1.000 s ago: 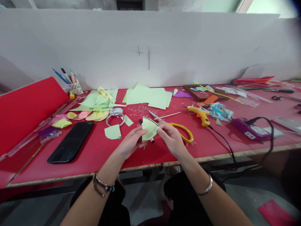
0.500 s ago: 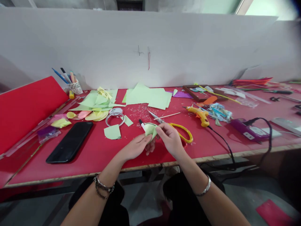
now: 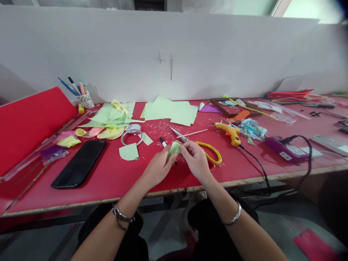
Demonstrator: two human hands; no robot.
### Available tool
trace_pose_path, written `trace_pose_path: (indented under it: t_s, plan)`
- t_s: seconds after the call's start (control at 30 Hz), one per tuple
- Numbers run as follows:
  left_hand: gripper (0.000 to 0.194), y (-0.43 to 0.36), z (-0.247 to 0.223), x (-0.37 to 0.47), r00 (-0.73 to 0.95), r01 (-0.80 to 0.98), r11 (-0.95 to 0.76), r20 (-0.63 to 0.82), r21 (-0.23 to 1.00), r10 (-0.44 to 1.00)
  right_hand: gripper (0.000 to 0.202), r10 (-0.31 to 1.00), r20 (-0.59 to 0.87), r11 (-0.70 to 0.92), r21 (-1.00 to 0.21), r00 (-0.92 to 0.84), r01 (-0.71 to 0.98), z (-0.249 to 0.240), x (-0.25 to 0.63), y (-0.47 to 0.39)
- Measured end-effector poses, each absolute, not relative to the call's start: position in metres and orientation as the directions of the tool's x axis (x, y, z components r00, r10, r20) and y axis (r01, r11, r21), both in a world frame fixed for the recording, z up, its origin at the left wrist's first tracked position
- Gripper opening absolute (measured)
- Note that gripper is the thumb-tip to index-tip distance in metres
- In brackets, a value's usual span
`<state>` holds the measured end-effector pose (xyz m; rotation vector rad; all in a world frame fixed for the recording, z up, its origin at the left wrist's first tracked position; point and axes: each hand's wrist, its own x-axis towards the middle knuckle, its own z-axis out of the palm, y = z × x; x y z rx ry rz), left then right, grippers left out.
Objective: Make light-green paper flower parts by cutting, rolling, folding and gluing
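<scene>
Between my two hands, above the table's front part, is a small piece of light green paper [image 3: 174, 148] with a dark line along its edge. My left hand [image 3: 159, 164] is closed on its left side, thumb on top. On its right side my right hand [image 3: 194, 157] pinches it between thumb and fingers. A marker with a black cap [image 3: 162, 141] lies just behind my left hand. Yellow-handled scissors [image 3: 213, 152] rest behind and right of my right hand, with a thin wooden stick [image 3: 193, 133] across the blades.
Left of my hands are a cut green piece [image 3: 129, 152], a tape roll [image 3: 132, 137] and a black phone [image 3: 79, 164]. Green sheets [image 3: 167, 110] lie at the back. A yellow glue gun [image 3: 230, 132] with its cord and a purple box [image 3: 286, 149] are on the right.
The green paper has been curled or folded narrower. My left hand has turned, its fingers now wrapped around the paper with the thumb on top. My right hand keeps its pinch.
</scene>
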<state>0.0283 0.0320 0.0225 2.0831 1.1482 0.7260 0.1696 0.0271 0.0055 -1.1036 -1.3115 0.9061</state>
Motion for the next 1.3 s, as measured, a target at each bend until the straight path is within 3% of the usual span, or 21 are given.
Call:
trace_pose_path:
  t_s: [0.17, 0.33, 0.43, 1.07, 1.3]
  plan:
    - [0.034, 0.0313, 0.0237, 0.0295, 0.52, 0.539, -0.505, 0.206, 0.674, 0.829, 0.026, 0.968, 0.246, 0.243, -0.969, 0.059, 0.046, 0.0046, 0.1702, 0.0288]
    - [0.041, 0.0287, 0.0199, 0.0313, 0.495, 0.745, -0.534, 0.206, 0.401, 0.844, 0.027, 0.973, 0.228, 0.227, -0.974, 0.035, 0.015, 0.0059, 0.17, 0.0294]
    - [0.041, 0.0268, 0.0194, 0.0324, 0.477, 0.794, -0.524, 0.221, 0.307, 0.851, 0.028, 0.974, 0.226, 0.226, -0.974, 0.0, 0.023, 0.0066, 0.17, 0.0295]
    - [0.038, 0.0303, 0.0191, 0.0294, 0.396, 0.862, -0.451, 0.246, 0.233, 0.885, 0.035, 0.985, 0.144, 0.133, -0.985, -0.096, -0.113, 0.0049, 0.1667, 0.0278]
    - [0.04, 0.0302, 0.0179, 0.0305, 0.407, 0.887, -0.44, 0.21, 0.139, 0.889, 0.028, 0.974, 0.195, 0.2, -0.979, -0.115, 0.041, 0.0091, 0.163, 0.0245]
